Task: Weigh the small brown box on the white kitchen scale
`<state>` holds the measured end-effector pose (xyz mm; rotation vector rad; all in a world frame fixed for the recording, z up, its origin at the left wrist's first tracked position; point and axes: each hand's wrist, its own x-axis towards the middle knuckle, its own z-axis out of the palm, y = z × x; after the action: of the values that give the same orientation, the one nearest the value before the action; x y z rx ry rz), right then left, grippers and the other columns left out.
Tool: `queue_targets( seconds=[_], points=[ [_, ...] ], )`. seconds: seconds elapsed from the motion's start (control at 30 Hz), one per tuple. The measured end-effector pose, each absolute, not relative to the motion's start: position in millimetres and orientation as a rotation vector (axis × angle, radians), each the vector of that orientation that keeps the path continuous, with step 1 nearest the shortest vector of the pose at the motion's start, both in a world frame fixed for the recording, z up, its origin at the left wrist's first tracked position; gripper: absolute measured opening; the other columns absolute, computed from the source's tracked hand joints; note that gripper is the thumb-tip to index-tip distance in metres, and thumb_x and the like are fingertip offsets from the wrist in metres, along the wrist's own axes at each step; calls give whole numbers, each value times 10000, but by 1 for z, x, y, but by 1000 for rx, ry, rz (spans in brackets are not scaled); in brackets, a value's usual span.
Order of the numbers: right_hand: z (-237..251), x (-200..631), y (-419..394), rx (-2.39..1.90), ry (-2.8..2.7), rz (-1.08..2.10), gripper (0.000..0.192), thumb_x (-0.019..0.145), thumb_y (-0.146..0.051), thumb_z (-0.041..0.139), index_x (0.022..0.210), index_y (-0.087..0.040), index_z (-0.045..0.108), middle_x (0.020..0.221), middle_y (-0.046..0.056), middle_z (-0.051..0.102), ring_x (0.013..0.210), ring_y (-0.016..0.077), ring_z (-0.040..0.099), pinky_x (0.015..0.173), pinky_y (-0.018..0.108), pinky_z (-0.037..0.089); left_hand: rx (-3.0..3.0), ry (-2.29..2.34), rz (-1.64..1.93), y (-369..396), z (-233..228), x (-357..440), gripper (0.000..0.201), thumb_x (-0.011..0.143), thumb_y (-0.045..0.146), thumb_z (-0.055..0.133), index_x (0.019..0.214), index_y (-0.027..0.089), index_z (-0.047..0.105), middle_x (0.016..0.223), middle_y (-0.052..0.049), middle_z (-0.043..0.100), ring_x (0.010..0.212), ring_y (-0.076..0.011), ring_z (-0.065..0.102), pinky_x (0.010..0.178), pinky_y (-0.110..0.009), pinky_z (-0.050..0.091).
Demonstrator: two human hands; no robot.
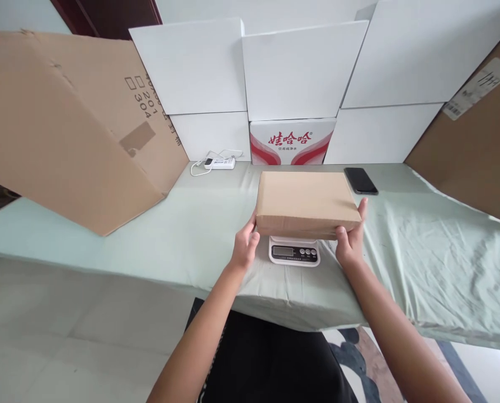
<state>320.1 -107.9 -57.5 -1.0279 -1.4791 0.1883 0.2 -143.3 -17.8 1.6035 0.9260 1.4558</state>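
**Over the scale at the table's front edge, a box between your two hands**

The flat brown cardboard box sits near the middle of the front edge of the table with the pale green cloth, above a small white plastic scale. You have it lined up over the scale, but neither hand is off it, and whether its weight rests on the platform you cannot tell from here. No reading can be made out on the grey display.

The box looks closed, rectangular and plain, its top smooth and unmarked, its long side facing you.

Your left hand is partly open against the left side, its fingertips partly hidden. Your right hand grips the front right corner, thumb on the front face, fingers up the right side.

Beyond the box, toward the back edge, lie a black smartphone on the right and a white power strip on the left. A white carton with red lettering stands along the back edge.
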Motion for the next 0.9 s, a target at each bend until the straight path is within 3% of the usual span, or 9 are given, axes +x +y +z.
queue_targets(
  seconds=[0.17, 0.4, 0.53, 0.67, 0.77, 0.9],
  points=[
    [-53, 315, -105, -1077, -1462, 223, 1058, 993, -795, 591, 1824, -235, 251, 1862, 202, 350, 1756, 450, 330, 1448, 712, 214, 1573, 966, 1436, -143, -12, 3, 894, 1053, 816, 490, 1713, 216, 542, 1774, -157, 569, 1694, -424, 484, 1381, -573, 441],
    [-47, 314, -106, -1094, -1438, 226, 1004, 990, -811, 561, 1805, -278, 315, 1801, 190, 439, 1683, 439, 431, 1376, 702, 365, 1563, 981, 1435, -143, -15, 3, 883, 1059, 808, 486, 1725, 231, 527, 1810, -131, 523, 1721, -407, 447, 1414, -573, 401],
    [-40, 317, -103, -1036, -1388, 118, 975, 991, -806, 528, 1801, -296, 342, 1554, 185, 619, 1405, 415, 646, 1206, 709, 513, 1480, 1016, 1480, -139, -22, 3, 925, 1037, 829, 513, 1738, 225, 506, 1833, -131, 484, 1744, -394, 408, 1440, -566, 360],
    [-34, 319, -104, -1005, -1314, 93, 886, 1024, -774, 475, 1787, -334, 388, 1413, 151, 680, 1222, 358, 708, 1088, 641, 586, 1470, 1007, 1471, -135, -25, 2, 907, 1042, 814, 519, 1734, 227, 512, 1830, -130, 489, 1748, -389, 402, 1451, -574, 339],
    [-32, 318, -107, -1023, -1396, 149, 868, 1026, -783, 484, 1753, -312, 453, 1540, 167, 668, 1377, 398, 680, 1190, 680, 538, 1494, 998, 1460, -135, -22, 2, 863, 1055, 800, 504, 1710, 239, 551, 1809, -115, 527, 1738, -387, 423, 1454, -572, 336],
    [-32, 316, -109, -1061, -1459, 200, 873, 1025, -797, 496, 1725, -275, 483, 1753, 161, 548, 1630, 443, 517, 1345, 711, 406, 1519, 997, 1457, -137, -17, 3, 872, 1045, 823, 491, 1685, 239, 586, 1772, -115, 577, 1722, -403, 448, 1440, -581, 359]
  ],
)
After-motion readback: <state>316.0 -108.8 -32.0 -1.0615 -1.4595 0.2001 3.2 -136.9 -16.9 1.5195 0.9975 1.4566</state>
